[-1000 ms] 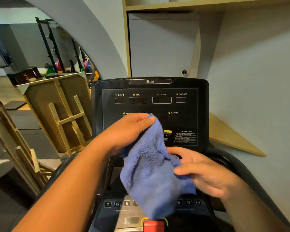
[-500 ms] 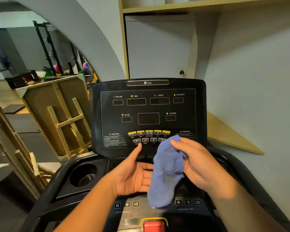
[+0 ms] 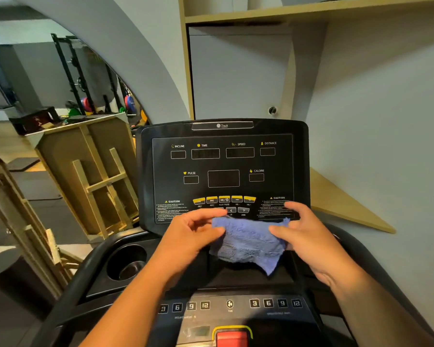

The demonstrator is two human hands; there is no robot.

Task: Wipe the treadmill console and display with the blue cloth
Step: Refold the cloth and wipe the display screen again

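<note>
The black treadmill console [image 3: 298, 136] stands upright in front of me, its dark display panel [image 3: 223, 178] unlit, with yellow buttons [image 3: 224, 199] along its lower part. A blue fluffy cloth [image 3: 246, 242] is stretched between both hands just below the panel's bottom edge. My left hand [image 3: 194, 232] pinches the cloth's left edge. My right hand [image 3: 303, 234] holds its right side, thumb on top. One corner of the cloth hangs down over the dark tray beneath.
A cup holder [image 3: 127, 262] sits at the left of the lower deck. Numbered speed and incline keys [image 3: 274, 303] and a red stop button [image 3: 232, 338] lie nearest me. Wooden frames [image 3: 95, 176] lean at the left; a grey wall [image 3: 386, 146] is close on the right.
One second ago my left hand held the cloth up against the display. It passed to my right hand, and now both hands hold it spread out below the panel.
</note>
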